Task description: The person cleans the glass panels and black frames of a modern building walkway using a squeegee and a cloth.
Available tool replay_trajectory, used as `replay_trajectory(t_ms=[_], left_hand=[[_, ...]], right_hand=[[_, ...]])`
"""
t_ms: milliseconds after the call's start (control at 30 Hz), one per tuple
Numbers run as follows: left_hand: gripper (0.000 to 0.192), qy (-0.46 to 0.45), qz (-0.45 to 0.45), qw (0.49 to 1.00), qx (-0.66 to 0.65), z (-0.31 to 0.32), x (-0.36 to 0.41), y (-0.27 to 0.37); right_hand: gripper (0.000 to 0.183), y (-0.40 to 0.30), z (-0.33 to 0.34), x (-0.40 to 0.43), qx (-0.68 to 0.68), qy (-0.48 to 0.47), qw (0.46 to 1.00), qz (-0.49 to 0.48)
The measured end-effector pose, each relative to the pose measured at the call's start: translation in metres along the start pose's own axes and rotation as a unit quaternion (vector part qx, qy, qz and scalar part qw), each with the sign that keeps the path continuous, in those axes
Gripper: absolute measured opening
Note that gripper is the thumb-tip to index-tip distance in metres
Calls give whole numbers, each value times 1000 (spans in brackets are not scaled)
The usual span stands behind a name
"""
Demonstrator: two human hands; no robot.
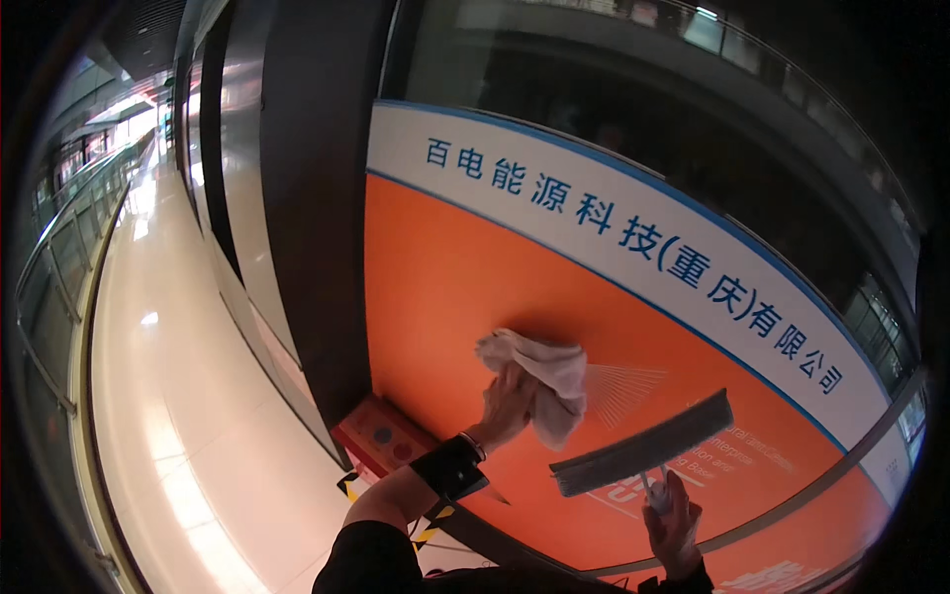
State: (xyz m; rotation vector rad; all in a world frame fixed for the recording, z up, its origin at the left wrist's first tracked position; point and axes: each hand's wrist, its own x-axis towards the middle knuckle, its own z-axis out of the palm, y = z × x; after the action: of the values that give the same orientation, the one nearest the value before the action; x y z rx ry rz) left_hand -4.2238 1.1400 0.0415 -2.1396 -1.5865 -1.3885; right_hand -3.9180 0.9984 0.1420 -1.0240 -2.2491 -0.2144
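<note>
My left hand (508, 405) presses a pale, crumpled cloth (549, 375) against the orange printed panel (445, 275) of a glass wall. A black band is on the left forearm. In my right hand (672, 516) is the light handle of a window washer (646, 442) with a long grey fabric sleeve. The washer's head is tilted, its right end higher, in front of white lettering on the panel. Above the orange area runs a white band (482, 163) with blue writing, edged in blue.
A red box (390, 434) stands at the panel's lower left corner, near yellow-and-black striped tape (430, 531). A dark pillar (312, 223) borders the panel. To the left, a shiny tiled walkway (163, 356) runs beside a glass and metal railing (52, 275). Dark reflective glass (594, 126) lies above.
</note>
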Motion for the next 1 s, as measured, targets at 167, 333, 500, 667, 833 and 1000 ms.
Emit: replay_trajectory(t_ms=[167,333,500,667,833,1000], left_hand=[[78,245,-95,964,-50,-54,88,-16],[87,237,-94,964,-69,-104,119,-12],[83,199,-56,978,10,-63,91,2],[84,210,-60,976,3,-54,88,15],[85,206,-71,976,4,-56,88,21],[83,196,-77,977,30,-59,87,21]], right_hand=[[46,-1,-38,37,12,22,999,-38],[49,-14,-82,105,-132,78,972,-180],[47,-5,-133,195,-239,104,942,-209],[44,-14,-164,284,-296,144,907,-261],[40,-43,-182,361,-318,142,902,-254],[40,-72,-190,400,-331,131,907,-224]])
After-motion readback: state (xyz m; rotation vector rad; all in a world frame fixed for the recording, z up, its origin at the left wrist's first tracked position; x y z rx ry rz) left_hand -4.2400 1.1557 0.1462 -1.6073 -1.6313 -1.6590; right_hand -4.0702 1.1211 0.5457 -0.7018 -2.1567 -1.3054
